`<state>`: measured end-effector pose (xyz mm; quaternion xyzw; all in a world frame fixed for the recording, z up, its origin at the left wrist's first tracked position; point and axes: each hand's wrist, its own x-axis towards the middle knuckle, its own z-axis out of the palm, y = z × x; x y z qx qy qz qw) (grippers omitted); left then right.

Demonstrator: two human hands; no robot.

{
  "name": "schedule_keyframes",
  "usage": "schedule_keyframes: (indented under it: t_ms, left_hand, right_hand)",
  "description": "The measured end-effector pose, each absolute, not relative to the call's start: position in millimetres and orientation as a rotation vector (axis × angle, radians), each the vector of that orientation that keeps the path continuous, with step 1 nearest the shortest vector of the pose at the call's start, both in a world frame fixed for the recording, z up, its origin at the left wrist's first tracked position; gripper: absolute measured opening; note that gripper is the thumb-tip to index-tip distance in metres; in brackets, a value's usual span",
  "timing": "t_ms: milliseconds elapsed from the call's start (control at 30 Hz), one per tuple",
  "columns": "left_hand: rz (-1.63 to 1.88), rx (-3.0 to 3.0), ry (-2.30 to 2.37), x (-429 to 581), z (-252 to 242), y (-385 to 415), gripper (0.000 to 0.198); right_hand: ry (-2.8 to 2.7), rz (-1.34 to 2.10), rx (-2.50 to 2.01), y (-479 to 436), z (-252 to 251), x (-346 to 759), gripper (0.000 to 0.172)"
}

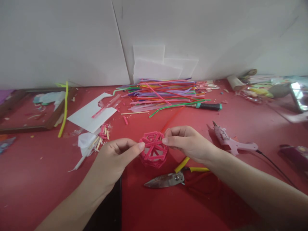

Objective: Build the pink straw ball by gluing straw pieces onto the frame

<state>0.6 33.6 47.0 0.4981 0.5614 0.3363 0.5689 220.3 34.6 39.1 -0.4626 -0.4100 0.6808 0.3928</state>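
A pink openwork ball [154, 150] built from short fuzzy sticks is between my hands, over the red tabletop. My left hand [120, 154] pinches its left side with thumb and fingertips. From the right, my right hand [184, 141] has its thumb and fingers closed at the ball's upper right edge. The ball's far side is partly hidden behind its front bars. Just below my right hand lie scissors [166, 180] with yellow handles, their blades pointing left. A pink glue gun [231, 141] with a dark cord rests to the right of that hand.
A heap of coloured pipe cleaners [163, 93] lies at the back, beside a cutter with a black handle [209, 106]. White card [91, 112] and cut stick pieces [103, 134] lie left. A brown wooden frame [53, 118] is far left; white sheets [154, 69] lean on the wall.
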Motion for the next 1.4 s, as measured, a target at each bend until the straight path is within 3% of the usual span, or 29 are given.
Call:
schedule_keyframes:
  t_ms: [200,400,433,567,633,733,867,1100,1300,1400]
  left_hand:
    - [0.767,1.194,1.338,1,48,32,0.031]
    - [0.838,1.627,1.488,-8,44,32,0.039]
    - [0.908,1.699,1.495,-9,41,32,0.044]
    - [0.959,1.836,1.441,-2,25,27,0.100]
    - [0.877,1.816,1.423,4,20,23,0.111]
    - [0.807,1.734,1.354,11,19,21,0.105]
    - [0.762,1.620,1.231,12,23,21,0.077]
    - [0.916,1.241,1.060,14,35,11,0.066]
    - [0.764,1.066,0.930,8,46,8,0.082]
    - [0.729,1.066,0.882,5,45,9,0.081]
  right_hand:
    - [-1.000,1.749,-1.194,35,40,222,0.024]
    - [-1.015,1.751,-1.175,35,41,225,0.024]
    - [-1.013,1.755,-1.169,35,42,225,0.024]
    - [-1.024,1.773,-1.179,35,46,226,0.014]
    - [-1.047,1.778,-1.181,34,47,226,0.009]
    - [-1.086,1.798,-1.156,34,47,227,0.009]
    - [-1.122,1.821,-1.105,31,49,227,0.012]
    - [-1.155,1.775,-0.951,17,61,224,0.014]
    - [-1.210,1.603,-0.942,1,72,218,0.010]
    - [-1.316,1.539,-0.989,-4,74,217,0.015]
